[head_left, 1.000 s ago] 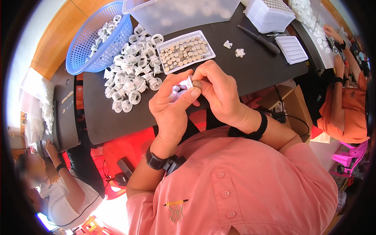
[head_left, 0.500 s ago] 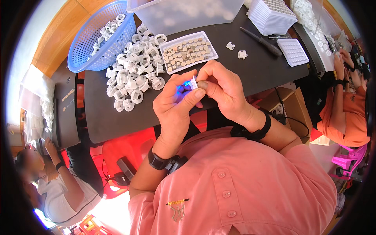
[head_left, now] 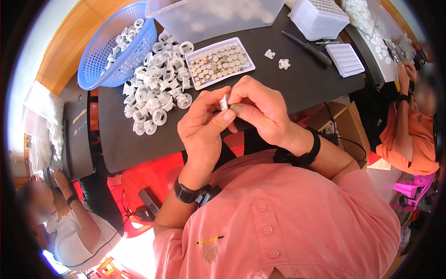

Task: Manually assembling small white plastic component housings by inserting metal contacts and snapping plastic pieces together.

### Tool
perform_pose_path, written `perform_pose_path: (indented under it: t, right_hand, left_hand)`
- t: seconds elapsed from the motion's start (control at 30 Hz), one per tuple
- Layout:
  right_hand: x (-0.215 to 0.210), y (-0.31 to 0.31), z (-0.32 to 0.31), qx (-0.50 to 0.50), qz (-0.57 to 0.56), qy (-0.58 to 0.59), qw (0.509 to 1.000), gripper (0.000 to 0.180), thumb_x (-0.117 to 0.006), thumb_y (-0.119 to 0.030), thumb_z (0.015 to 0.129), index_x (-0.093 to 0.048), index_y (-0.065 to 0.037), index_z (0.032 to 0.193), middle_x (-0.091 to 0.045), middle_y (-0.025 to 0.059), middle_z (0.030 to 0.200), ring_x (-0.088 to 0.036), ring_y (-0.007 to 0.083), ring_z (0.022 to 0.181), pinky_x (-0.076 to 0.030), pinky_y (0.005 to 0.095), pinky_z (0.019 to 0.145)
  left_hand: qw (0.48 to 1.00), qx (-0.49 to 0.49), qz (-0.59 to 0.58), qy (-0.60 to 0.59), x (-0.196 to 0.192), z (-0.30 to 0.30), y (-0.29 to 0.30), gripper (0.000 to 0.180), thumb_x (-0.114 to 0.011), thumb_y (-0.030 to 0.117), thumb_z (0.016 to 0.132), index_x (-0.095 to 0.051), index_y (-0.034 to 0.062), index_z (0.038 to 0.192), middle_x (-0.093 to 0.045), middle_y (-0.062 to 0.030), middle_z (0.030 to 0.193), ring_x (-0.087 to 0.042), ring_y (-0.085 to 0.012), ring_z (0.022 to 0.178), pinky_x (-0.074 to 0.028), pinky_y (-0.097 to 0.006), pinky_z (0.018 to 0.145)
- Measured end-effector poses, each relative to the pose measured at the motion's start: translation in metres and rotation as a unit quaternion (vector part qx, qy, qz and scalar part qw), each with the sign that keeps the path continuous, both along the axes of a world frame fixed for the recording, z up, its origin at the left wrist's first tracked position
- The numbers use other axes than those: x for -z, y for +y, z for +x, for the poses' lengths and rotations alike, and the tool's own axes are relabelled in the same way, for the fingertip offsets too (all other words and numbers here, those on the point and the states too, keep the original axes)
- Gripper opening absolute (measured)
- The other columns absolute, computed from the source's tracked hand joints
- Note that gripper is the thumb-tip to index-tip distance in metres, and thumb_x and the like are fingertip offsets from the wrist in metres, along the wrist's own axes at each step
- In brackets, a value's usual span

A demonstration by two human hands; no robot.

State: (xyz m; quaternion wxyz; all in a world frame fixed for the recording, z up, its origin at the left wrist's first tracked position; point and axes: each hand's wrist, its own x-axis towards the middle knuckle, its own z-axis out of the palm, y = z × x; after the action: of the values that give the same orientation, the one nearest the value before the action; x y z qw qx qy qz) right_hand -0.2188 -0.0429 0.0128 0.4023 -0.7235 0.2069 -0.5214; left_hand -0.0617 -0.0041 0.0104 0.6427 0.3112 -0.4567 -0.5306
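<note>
Above the table's near edge, my left hand (head_left: 204, 121) pinches a small white plastic part (head_left: 224, 102) between thumb and fingers. My right hand (head_left: 263, 109) is closed in a pinch against the right side of the same part. Its fingertips cover that side, so a smaller piece between them cannot be made out. Just beyond my hands lies a white tray (head_left: 199, 86) filled with round button cells (head_left: 218, 64). Left of the tray spreads a heap of white ring-shaped plastic housings (head_left: 153, 86). Two small white plastic pieces (head_left: 284, 64) lie on the table to the right.
A blue basket (head_left: 88, 69) with more white parts stands far left, beside a translucent bin (head_left: 213, 21). Far right are a dark-handled screwdriver (head_left: 309, 49), stacked white trays (head_left: 320, 21) and a single white tray (head_left: 344, 60). Co-workers sit left (head_left: 79, 228) and right (head_left: 404, 135).
The blue light at the small white part in my fingers no longer shows. My hands have shifted slightly left, and the part is turned a little.
</note>
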Motion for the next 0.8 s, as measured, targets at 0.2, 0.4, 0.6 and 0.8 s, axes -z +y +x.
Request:
perform_pose_path:
  t: [0.2,0.4,0.6,0.8]
  right_hand:
    - [-0.004,0.006,0.006,0.023,0.024,-0.008,0.999,0.009,-0.060,0.003,0.094,-0.057,-0.004,0.098,-0.060,0.0060,0.081,-0.064,0.0169,0.064,-0.050,0.0288,0.059]
    - [-0.023,-0.021,-0.054,0.299,-0.150,0.283,0.899,0.013,-0.070,-0.006,0.080,-0.064,-0.012,0.090,-0.065,0.0066,0.086,-0.065,0.0309,0.078,-0.051,0.0433,0.066]
    - [-0.014,-0.064,-0.096,0.320,-0.179,0.458,0.810,0.005,-0.068,-0.013,0.085,-0.068,-0.011,0.090,-0.066,0.0049,0.086,-0.066,0.0284,0.082,-0.051,0.0408,0.069]
    - [-0.046,-0.091,-0.089,0.267,-0.134,0.496,0.815,0.007,-0.068,-0.014,0.084,-0.068,-0.011,0.091,-0.067,0.0053,0.093,-0.067,0.0293,0.087,-0.052,0.0420,0.072]
  left_hand:
    - [0.998,0.011,0.021,0.052,0.001,0.005,0.000,0.034,-0.063,-0.005,0.091,-0.064,-0.0064,0.125,-0.064,-0.0104,0.107,-0.064,-0.0168,0.086,-0.056,-0.027,0.059]
    - [0.996,0.015,0.063,0.067,-0.002,0.010,-0.001,0.036,-0.066,0.003,0.090,-0.062,-0.0080,0.124,-0.068,-0.0141,0.098,-0.066,-0.0193,0.079,-0.054,-0.029,0.055]
    - [0.995,0.037,0.056,0.079,-0.003,0.013,-0.004,0.034,-0.066,0.004,0.089,-0.062,-0.0065,0.121,-0.067,-0.0161,0.097,-0.066,-0.0211,0.077,-0.054,-0.031,0.054]
    - [0.994,0.040,0.059,0.077,-0.001,0.015,0.000,0.031,-0.065,0.004,0.089,-0.063,-0.0052,0.119,-0.068,-0.0159,0.096,-0.066,-0.0212,0.076,-0.054,-0.030,0.055]
